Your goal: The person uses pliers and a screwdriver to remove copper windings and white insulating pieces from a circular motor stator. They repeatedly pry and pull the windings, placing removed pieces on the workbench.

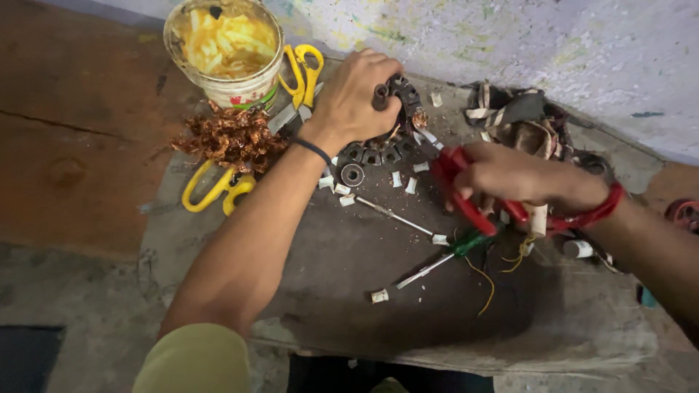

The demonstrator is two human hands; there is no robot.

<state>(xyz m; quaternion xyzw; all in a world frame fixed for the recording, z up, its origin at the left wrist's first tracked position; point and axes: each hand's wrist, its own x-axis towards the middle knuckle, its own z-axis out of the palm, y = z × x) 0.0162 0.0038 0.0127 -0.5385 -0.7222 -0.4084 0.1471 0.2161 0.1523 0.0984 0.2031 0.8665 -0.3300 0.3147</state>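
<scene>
Rough repair workshop, grimy concrete floor (87,306), copper wire scrap (231,137), scissors (302,73), screwdrivers (437,263), stained wall (553,51)

Black wristband (314,151), red wrist thread (610,206)

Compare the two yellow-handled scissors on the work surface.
The upper scissors lie beside the plastic bucket, handles pointing away from the person; the lower scissors lie below the copper wire tangle, handles pointing toward the person. The upper pair shows its grey blades; the lower pair's blades are hidden under the wire. Both have yellow handles and lie untouched by either hand.
</scene>
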